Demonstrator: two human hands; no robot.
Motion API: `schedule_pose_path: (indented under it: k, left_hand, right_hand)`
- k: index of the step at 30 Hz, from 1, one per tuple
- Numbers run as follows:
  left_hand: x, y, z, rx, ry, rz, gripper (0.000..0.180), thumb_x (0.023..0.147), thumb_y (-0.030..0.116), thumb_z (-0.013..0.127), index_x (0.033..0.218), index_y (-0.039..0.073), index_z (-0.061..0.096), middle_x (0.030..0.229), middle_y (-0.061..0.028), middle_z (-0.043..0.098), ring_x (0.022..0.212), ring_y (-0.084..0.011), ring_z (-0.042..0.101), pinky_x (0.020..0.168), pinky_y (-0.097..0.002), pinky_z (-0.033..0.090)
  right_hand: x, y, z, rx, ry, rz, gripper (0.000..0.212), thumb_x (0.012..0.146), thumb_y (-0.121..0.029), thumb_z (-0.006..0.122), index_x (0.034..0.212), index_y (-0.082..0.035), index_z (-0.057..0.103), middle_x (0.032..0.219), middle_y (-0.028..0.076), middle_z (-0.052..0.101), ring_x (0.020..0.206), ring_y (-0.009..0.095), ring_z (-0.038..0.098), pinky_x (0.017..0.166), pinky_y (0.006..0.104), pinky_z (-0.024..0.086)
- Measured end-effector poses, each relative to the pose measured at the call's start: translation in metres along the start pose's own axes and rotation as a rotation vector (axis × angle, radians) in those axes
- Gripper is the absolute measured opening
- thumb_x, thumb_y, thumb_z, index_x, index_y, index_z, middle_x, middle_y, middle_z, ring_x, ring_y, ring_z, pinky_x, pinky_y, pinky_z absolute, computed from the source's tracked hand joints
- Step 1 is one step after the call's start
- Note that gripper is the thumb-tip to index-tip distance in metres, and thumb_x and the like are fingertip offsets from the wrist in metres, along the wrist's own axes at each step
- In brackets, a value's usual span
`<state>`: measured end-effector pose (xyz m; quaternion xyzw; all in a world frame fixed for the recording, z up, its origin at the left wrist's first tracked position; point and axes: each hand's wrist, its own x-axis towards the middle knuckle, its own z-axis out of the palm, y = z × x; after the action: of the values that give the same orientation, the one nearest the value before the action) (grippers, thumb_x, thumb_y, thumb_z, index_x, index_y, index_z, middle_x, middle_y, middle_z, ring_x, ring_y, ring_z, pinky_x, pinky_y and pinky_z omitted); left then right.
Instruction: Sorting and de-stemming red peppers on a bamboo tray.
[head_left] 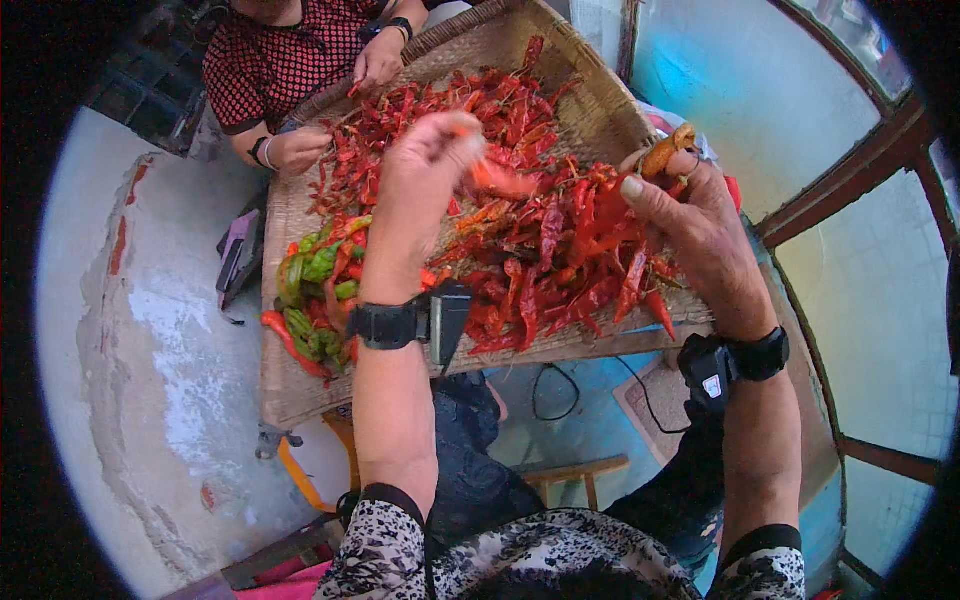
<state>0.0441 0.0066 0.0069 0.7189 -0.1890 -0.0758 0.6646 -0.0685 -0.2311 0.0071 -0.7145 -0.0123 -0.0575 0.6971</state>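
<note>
A big heap of dried red chili peppers [545, 235] lies in a shallow woven tray [595, 50]. My left hand [425, 170] is over the middle of the heap, its fingers pinched and smeared by motion. A blurred red chili pepper [500, 180] shows at those fingertips. At the heap's right side, my right hand [705, 220] is closed, thumb toward the pile. A wrinkled orange-brown chili pepper [668, 150] sticks up between its fingers, with dark red ones partly hidden beside it. Green and fresh red peppers [310, 290] form a smaller pile at the tray's left.
Across the tray sits another person in a red-and-black patterned top [270, 65], both hands [300, 150] near the far left of the heap. Glass panes in brown frames [845, 180] stand at the right. A wooden stool [575, 470] and a black cable [555, 390] are below.
</note>
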Motion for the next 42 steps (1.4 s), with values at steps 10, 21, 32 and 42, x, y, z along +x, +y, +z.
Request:
schedule_pose_path:
  k: [10, 21, 32, 42]
  left_hand:
    - [-0.028, 0.002, 0.064, 0.226, -0.297, 0.21, 0.035, 0.095, 0.019, 0.057, 0.123, -0.002, 0.056, 0.101, -0.0087, 0.067, 0.093, -0.0113, 0.061, 0.082, -0.0264, 0.049]
    - [-0.034, -0.004, 0.071, -0.112, -0.317, -0.068, 0.039, 0.092, 0.013, 0.062, 0.128, 0.001, 0.051, 0.103, -0.0007, 0.063, 0.089, -0.0063, 0.057, 0.078, -0.0209, 0.047]
    - [-0.027, 0.0, 0.065, 0.087, -0.012, 0.066, 0.02, 0.092, 0.01, 0.061, 0.11, 0.002, 0.06, 0.085, 0.0009, 0.065, 0.071, -0.0034, 0.055, 0.063, -0.0188, 0.045]
    - [-0.025, 0.004, 0.055, -0.145, 0.107, 0.041, 0.01, 0.094, 0.011, 0.059, 0.101, 0.004, 0.06, 0.078, -0.0028, 0.065, 0.061, -0.0073, 0.06, 0.053, -0.0202, 0.048]
  right_hand:
    - [0.004, 0.014, 0.011, -0.122, -0.081, -0.064, 0.024, 0.089, -0.02, 0.067, 0.099, 0.001, 0.062, 0.083, 0.001, 0.062, 0.074, 0.008, 0.054, 0.065, 0.0277, 0.047]
    - [-0.001, 0.018, 0.028, -0.376, -0.04, -0.214, 0.029, 0.082, -0.012, 0.066, 0.105, 0.0, 0.055, 0.083, 0.017, 0.064, 0.076, 0.023, 0.065, 0.069, 0.0358, 0.05]
    - [-0.001, 0.012, 0.023, -0.271, -0.063, -0.069, 0.036, 0.078, -0.006, 0.06, 0.114, 0.001, 0.053, 0.071, 0.007, 0.057, 0.063, 0.011, 0.05, 0.058, 0.0276, 0.043]
    - [-0.002, 0.015, 0.015, -0.527, -0.178, -0.128, 0.021, 0.081, -0.013, 0.065, 0.095, 0.003, 0.061, 0.081, 0.023, 0.063, 0.078, 0.036, 0.064, 0.07, 0.0419, 0.049]
